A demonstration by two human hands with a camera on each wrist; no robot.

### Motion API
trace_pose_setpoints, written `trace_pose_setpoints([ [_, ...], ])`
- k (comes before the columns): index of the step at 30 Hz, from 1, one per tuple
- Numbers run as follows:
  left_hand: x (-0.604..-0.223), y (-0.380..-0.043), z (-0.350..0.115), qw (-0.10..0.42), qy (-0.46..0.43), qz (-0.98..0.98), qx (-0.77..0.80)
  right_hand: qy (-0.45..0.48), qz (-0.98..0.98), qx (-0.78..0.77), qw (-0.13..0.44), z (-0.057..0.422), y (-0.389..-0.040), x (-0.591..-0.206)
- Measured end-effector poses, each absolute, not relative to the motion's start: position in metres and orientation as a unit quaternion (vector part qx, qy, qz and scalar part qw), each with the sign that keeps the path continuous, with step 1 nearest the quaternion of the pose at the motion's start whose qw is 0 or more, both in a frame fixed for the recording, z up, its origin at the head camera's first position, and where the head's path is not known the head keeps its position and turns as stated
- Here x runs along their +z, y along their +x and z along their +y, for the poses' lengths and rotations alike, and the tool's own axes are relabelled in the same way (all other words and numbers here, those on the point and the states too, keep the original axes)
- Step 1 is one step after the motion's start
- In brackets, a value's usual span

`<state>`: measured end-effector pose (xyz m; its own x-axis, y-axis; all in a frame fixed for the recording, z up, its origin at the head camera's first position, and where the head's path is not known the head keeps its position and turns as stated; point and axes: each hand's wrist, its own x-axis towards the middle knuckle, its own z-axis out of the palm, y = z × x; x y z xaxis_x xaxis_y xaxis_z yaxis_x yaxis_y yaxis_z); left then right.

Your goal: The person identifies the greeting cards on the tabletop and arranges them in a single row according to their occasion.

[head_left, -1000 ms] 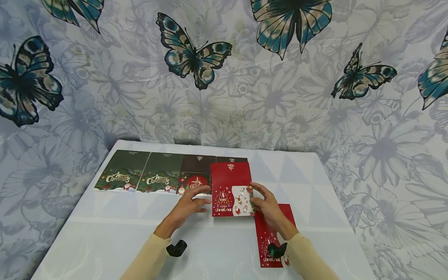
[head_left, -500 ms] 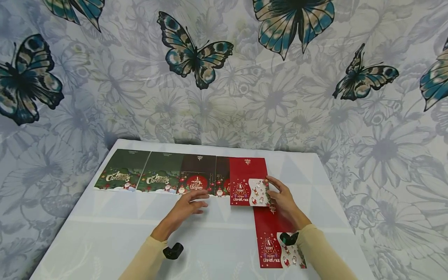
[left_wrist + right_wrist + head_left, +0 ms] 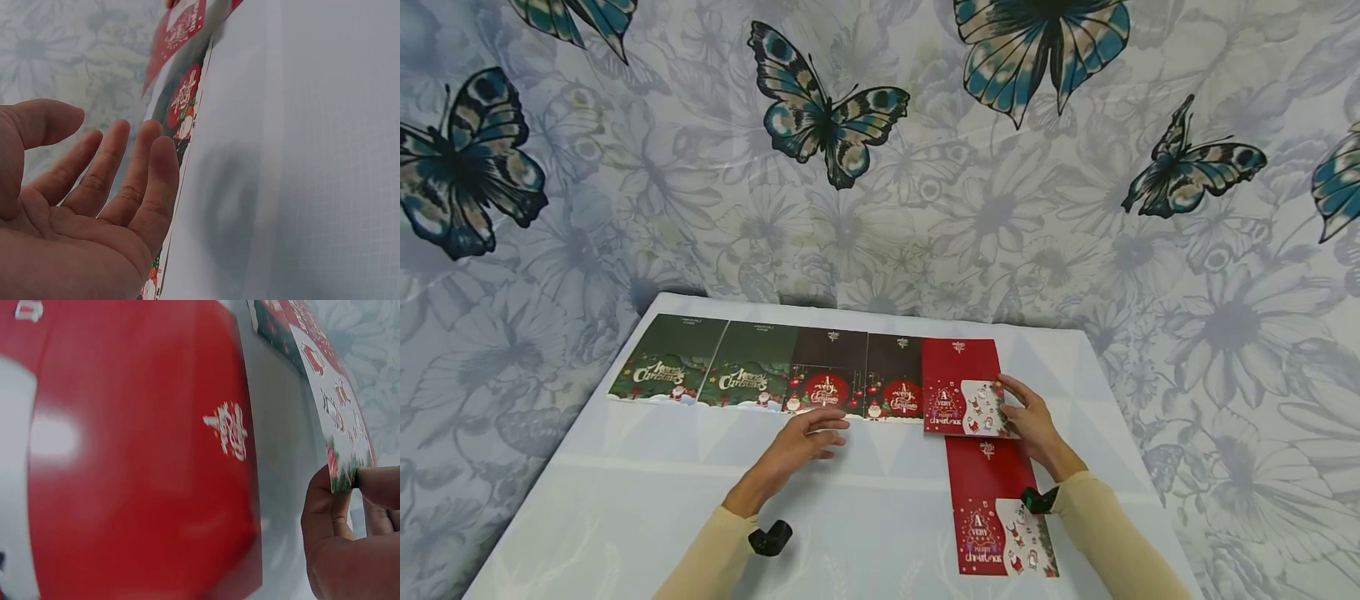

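Observation:
My right hand (image 3: 1033, 421) pinches the right edge of a red Christmas card (image 3: 961, 362), thumb and fingers on its corner in the right wrist view. That card is held at the right end of a row, beside a dark brown card (image 3: 895, 354). Below it lies a second red Christmas card (image 3: 992, 475) on the table, also large in the right wrist view. My left hand (image 3: 805, 446) hovers in front of the row near another brown card (image 3: 827, 350), its fingers spread and relaxed, palm holding nothing in the left wrist view.
Two green Christmas cards (image 3: 673, 346) continue the row to the left. The white table (image 3: 700, 483) has its back edge against a butterfly-print cloth (image 3: 1000, 217). Both wrists wear black cameras (image 3: 771, 537).
The right hand has carried the red card rightward from over the brown cards to the row's right end, uncovering the brown card and the lower red card. The left hand has stayed nearly still.

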<state>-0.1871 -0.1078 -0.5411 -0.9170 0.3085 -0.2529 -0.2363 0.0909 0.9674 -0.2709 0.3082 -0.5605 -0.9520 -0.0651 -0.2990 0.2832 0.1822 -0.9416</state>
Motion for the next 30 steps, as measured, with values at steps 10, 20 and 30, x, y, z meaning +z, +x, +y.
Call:
trace_pose_setpoints([
  [10,-0.544,-0.187,-0.113,0.206,0.024,0.711,0.672,0.078,0.778,-0.608,0.138,0.322,-0.289,-0.561],
  [20,-0.545,-0.186,-0.116,0.203,0.008,0.717,0.667,0.104,0.771,-0.614,0.132,0.327,-0.293,-0.558],
  [30,-0.547,-0.185,-0.117,0.203,0.000,0.716,0.668,0.112,0.815,-0.561,0.097,0.330,-0.297,-0.558],
])
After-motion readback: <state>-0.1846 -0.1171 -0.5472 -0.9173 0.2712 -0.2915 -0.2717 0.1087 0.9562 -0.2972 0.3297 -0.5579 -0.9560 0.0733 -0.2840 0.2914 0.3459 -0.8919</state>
